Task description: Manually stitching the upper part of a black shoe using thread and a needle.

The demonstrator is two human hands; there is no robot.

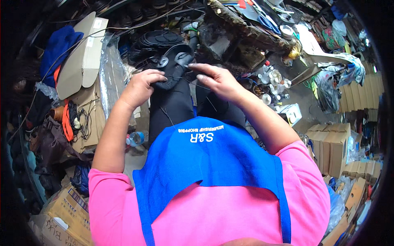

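A black shoe (174,70), with pale grey patches showing at its far end, rests over my knees. My left hand (144,87) is closed at its near left edge, thumb and fingers pinching the rim. On the other side is my right hand (219,81), its index finger reaching toward the shoe's right edge and its thumb a little below. A thin black thread (185,80) runs from the shoe to this hand, where the lower fingers are curled out of sight. A blue apron (207,158) covers my lap.
Behind the shoe lies a stack of flat black pieces (158,39). Cut cardboard (78,61) leans at the left. Several small bottles and jars (273,80) stand on the right, beyond them cardboard boxes (328,149). A clear plastic bottle (135,139) is beside my left leg.
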